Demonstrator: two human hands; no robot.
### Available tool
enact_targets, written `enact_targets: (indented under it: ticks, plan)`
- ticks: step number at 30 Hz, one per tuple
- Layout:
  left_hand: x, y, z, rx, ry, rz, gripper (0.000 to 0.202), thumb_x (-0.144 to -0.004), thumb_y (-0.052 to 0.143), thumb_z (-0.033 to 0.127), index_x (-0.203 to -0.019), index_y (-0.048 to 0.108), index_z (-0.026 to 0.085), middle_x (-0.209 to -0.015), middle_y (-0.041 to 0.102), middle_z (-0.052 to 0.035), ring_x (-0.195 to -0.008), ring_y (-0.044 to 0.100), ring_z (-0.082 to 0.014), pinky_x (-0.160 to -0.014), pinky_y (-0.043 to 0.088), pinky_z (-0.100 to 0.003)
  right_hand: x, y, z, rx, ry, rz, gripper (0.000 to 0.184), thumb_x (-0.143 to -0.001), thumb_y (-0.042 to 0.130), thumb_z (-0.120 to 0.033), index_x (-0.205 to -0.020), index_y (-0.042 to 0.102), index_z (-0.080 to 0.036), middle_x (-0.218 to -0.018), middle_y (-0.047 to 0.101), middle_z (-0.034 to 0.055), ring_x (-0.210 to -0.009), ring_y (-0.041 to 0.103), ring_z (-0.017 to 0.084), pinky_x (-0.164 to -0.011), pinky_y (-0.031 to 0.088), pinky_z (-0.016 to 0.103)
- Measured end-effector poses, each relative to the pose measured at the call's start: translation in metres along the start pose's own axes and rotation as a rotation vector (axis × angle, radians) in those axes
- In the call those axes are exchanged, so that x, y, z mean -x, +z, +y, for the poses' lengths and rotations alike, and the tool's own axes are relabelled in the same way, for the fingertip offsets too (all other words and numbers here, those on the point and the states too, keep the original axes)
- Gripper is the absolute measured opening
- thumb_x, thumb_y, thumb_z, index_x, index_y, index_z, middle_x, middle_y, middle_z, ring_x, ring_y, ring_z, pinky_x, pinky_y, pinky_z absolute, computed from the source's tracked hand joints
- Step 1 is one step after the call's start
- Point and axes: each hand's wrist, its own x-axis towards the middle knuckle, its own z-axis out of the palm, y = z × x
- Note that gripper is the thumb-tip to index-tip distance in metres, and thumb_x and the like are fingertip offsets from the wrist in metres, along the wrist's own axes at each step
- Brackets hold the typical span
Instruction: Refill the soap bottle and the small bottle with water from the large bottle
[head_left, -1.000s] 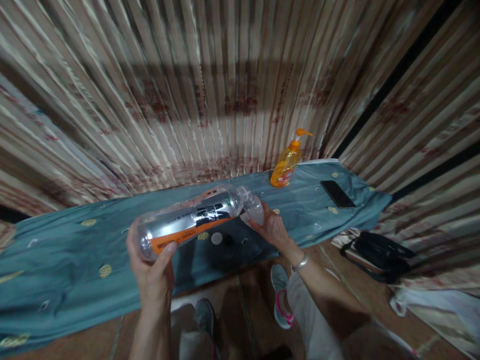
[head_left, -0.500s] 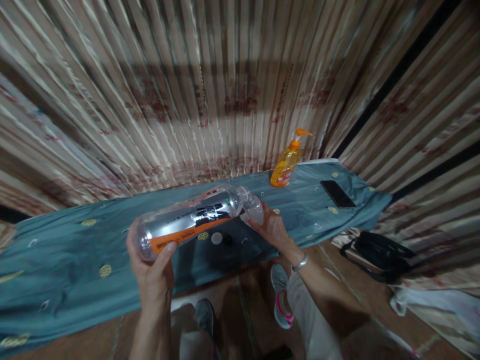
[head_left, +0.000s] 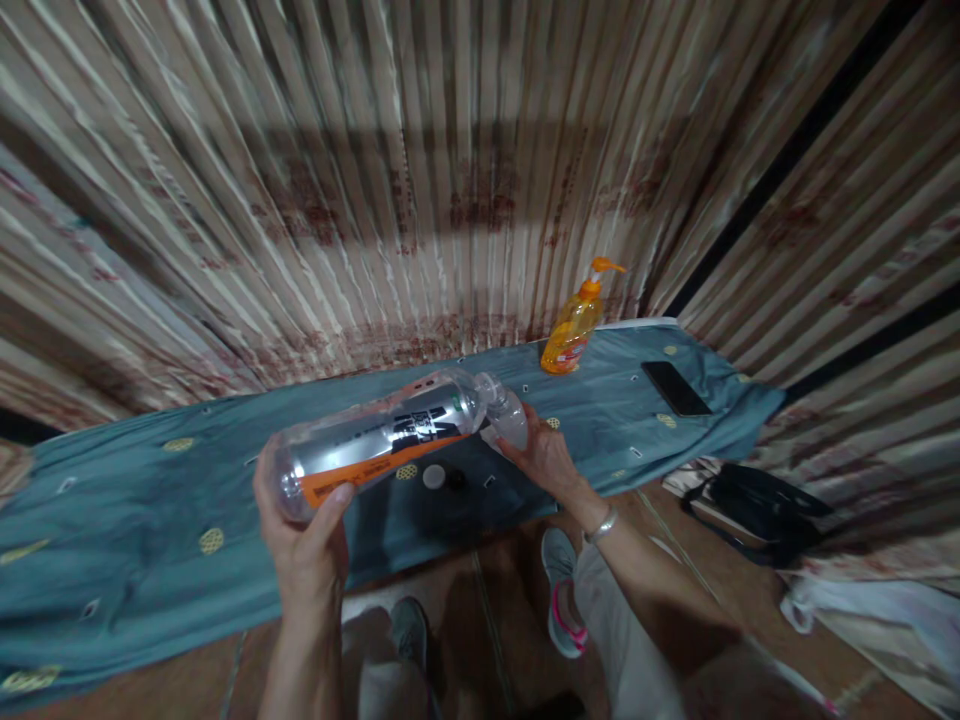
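My left hand point(head_left: 306, 525) is wrapped round the base of a large clear plastic bottle point(head_left: 382, 440) with a silver and orange label. The bottle lies tilted on its side in the air, its neck pointing right. At its mouth, my right hand point(head_left: 547, 455) grips a small clear plastic container point(head_left: 510, 418). The two mouths appear to meet; whether liquid passes between them I cannot tell. Below the bottle, a white round cap point(head_left: 433, 476) and a small black round piece point(head_left: 455, 480) rest on the cloth.
A teal patterned cloth point(head_left: 150, 510) covers the long narrow table. Toward the back stands an orange pump bottle point(head_left: 571, 330), with a black phone point(head_left: 675, 388) to its right. Pleated curtains point(head_left: 465, 180) hang behind. A black bag point(head_left: 765, 510) is at the lower right.
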Motion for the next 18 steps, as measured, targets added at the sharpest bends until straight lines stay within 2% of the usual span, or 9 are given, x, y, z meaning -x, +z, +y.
enact_targets:
  ticks: [6,10,13,18]
  plan:
    - [0.0013,0.0048,0.005,-0.002,0.002,0.008,0.098,-0.068,0.121,0.05,-0.156,0.081,0.038,-0.174,0.076,-0.0089,-0.173,0.066,-0.0425,-0.157,0.043,-0.065,-0.0001,-0.0039,-0.0015,0.006,0.017,-0.026,0.07,-0.106,0.1,-0.037,-0.17,0.078,-0.019,-0.123,0.098,0.0221,-0.111,0.098,0.04,-0.099,0.083,0.051]
    - [0.0014,0.0061,0.0067,0.023,-0.028,0.013,0.103,-0.063,0.123,0.049,-0.156,0.081,0.038,-0.175,0.075,-0.0088,-0.176,0.064,-0.0435,-0.158,0.041,-0.067,0.0004,-0.0037,-0.0025,0.005,0.02,-0.027,0.067,-0.106,0.096,-0.033,-0.169,0.077,-0.02,-0.126,0.098,0.0209,-0.114,0.097,0.04,-0.102,0.082,0.053]
    - [0.0013,0.0056,0.0059,0.017,-0.016,0.007,0.103,-0.064,0.123,0.049,-0.158,0.081,0.039,-0.175,0.075,-0.0084,-0.175,0.064,-0.0427,-0.157,0.043,-0.065,0.0,-0.0039,-0.0036,0.009,0.027,-0.022,0.067,-0.105,0.095,-0.032,-0.168,0.077,-0.018,-0.126,0.098,0.0219,-0.114,0.097,0.039,-0.101,0.081,0.051]
    - [0.0007,0.004,0.002,-0.016,0.013,-0.008,0.098,-0.07,0.12,0.053,-0.159,0.081,0.039,-0.175,0.076,-0.0091,-0.172,0.068,-0.0419,-0.155,0.048,-0.063,-0.0011,-0.0069,-0.0056,0.035,0.006,-0.018,0.071,-0.106,0.097,-0.039,-0.17,0.074,-0.019,-0.119,0.099,0.0201,-0.105,0.096,0.036,-0.094,0.078,0.044]
